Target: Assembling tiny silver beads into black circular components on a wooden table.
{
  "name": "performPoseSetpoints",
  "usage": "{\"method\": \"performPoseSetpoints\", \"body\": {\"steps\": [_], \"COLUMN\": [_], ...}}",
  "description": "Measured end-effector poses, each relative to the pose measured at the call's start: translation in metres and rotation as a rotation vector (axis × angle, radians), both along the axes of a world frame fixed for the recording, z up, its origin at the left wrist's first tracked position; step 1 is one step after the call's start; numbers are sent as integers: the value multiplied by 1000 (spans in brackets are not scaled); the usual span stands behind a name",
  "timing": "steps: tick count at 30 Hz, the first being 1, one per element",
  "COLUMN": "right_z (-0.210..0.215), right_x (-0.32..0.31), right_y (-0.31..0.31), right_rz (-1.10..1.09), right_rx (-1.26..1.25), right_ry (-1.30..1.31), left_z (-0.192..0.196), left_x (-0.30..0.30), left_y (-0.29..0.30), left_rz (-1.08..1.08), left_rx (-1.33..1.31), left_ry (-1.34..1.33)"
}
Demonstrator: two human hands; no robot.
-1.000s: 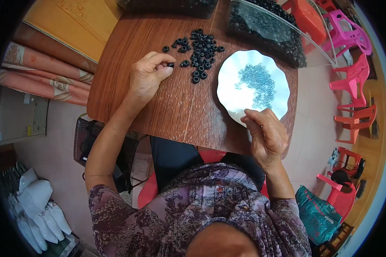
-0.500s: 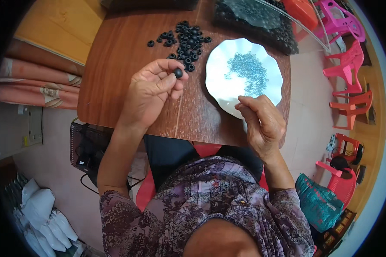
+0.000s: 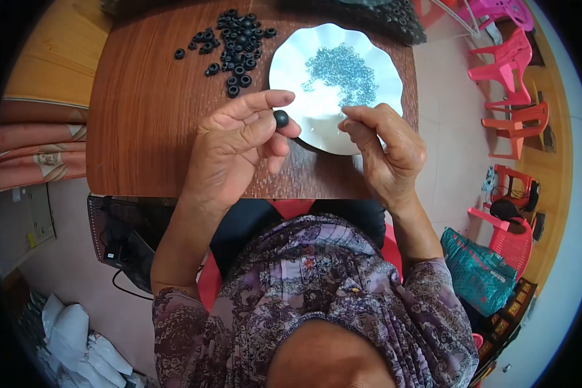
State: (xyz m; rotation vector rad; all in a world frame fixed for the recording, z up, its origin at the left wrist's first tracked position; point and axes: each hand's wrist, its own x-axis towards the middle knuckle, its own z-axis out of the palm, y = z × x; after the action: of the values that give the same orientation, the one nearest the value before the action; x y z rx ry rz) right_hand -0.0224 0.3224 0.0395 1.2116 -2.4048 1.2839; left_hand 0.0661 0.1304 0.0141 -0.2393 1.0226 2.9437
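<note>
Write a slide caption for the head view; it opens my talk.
Left hand pinches a black grommet beside a white plate of small metal bits; right hand alongside.

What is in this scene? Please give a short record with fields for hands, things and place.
left hand: holds a small black ring between thumb and fingers
right hand: fingers pinched together over the plate edge; what they hold is too small to tell
plate: white, scalloped, with a heap of tiny metal parts
pile of black rings: on the table, left of the plate
table: brown wood
</note>
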Motion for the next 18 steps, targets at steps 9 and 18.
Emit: {"method": "performPoseSetpoints", "body": {"steps": [9,18], "right_z": [-7,-28], "right_x": [-27,-45], "right_y": [-12,-39], "right_rz": [41,70], "right_rx": [180,433], "right_ry": [25,332], "left_z": [-6,-6], "left_x": [6,8], "left_y": [3,6], "left_rz": [89,88], "left_rx": [-135,-89], "left_ry": [26,-50]}}
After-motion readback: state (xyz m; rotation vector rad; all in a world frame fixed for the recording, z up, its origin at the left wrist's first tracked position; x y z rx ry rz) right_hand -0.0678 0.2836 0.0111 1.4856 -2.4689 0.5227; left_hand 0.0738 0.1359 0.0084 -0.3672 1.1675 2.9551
